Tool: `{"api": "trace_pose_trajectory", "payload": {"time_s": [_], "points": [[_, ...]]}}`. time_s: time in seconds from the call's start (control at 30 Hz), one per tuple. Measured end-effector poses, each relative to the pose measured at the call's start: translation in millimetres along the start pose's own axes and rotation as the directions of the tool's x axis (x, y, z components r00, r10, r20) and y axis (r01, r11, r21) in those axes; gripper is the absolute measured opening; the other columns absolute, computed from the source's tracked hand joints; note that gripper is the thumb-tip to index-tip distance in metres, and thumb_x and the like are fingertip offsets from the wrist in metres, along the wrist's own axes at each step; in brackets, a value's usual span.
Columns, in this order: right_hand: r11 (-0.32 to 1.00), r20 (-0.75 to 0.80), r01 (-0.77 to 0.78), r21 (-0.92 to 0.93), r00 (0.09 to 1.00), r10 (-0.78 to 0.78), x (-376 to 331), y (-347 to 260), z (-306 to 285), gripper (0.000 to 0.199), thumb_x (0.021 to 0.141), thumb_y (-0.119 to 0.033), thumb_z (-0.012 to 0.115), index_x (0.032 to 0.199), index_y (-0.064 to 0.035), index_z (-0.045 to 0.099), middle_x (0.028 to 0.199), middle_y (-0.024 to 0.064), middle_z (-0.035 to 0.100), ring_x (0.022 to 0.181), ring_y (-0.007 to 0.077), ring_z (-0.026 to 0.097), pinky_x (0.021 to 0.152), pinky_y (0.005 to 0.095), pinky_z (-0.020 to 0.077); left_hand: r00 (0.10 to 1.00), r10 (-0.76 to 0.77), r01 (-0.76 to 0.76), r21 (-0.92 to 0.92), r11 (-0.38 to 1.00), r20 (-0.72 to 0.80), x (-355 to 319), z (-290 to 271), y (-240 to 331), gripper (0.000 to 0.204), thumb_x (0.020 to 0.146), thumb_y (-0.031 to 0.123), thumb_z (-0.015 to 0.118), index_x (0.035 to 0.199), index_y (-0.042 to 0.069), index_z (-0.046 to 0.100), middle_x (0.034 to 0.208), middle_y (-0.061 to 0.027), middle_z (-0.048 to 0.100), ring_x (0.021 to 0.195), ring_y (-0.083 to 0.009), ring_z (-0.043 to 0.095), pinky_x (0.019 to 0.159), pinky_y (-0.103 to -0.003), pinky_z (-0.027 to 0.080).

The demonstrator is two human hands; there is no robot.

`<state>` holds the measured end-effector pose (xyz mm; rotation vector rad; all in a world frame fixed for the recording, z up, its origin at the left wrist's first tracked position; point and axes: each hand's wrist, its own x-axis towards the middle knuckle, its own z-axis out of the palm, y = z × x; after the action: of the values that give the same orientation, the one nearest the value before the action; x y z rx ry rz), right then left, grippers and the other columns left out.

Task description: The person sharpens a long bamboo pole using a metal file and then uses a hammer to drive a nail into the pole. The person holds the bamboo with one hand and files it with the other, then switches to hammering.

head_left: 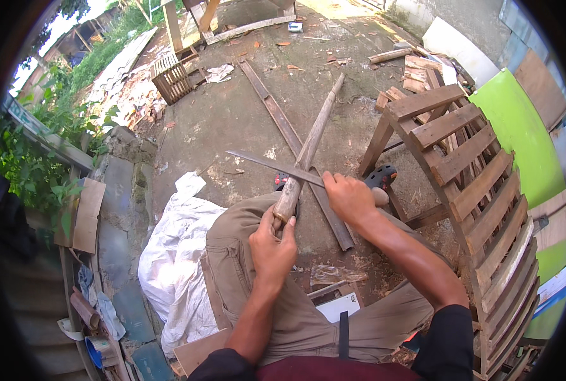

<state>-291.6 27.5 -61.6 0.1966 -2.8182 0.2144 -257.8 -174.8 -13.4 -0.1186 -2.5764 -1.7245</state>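
Across my lap a tapered wooden pole slants away, its far end thin and its near end thick. My left hand is closed on the thick near end, thumb and fingertips around it. My right hand grips a machete by its pale round handle, whose butt shows past the fist. The long narrow blade points left and crosses over the pole, just beyond the left hand. Whether the edge touches the wood I cannot tell. Beneath the pole, a long brown grooved bar lies slantwise on the ground.
A slatted wooden rack stands close on my right, with a lime-green panel behind it. White cloth lies by my left leg, beside a low block wall. Further off are a slatted crate and wood scraps.
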Motion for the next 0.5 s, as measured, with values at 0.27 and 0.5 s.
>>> {"api": "trace_pose_trajectory", "payload": {"time_s": [0.27,0.5], "points": [[1.000,0.040,-0.024,-0.014,0.999,0.025,-2,-5,0,0.023,0.088,-0.009,0.057,0.109,-0.0010,0.058,0.080,0.0118,0.065,0.070,0.0307,0.069,0.060,0.0409,0.0571,0.996,0.045,-0.041,0.053,0.998,-0.074,2,4,0,0.033,0.087,0.001,0.069,0.118,-0.008,0.062,0.097,-0.0215,0.074,0.091,-0.0268,0.075,0.074,-0.035,0.055],[0.995,0.040,-0.071,0.063,0.997,0.069,1,-17,-10,0.012,0.091,-0.009,0.055,0.100,-0.0008,0.056,0.082,0.0164,0.068,0.072,0.0348,0.072,0.059,0.0445,0.0586,0.993,0.058,-0.053,0.049,0.997,-0.104,5,-1,7,0.033,0.088,0.002,0.069,0.119,-0.007,0.062,0.097,-0.0219,0.074,0.091,-0.0264,0.075,0.070,-0.034,0.056]]}}
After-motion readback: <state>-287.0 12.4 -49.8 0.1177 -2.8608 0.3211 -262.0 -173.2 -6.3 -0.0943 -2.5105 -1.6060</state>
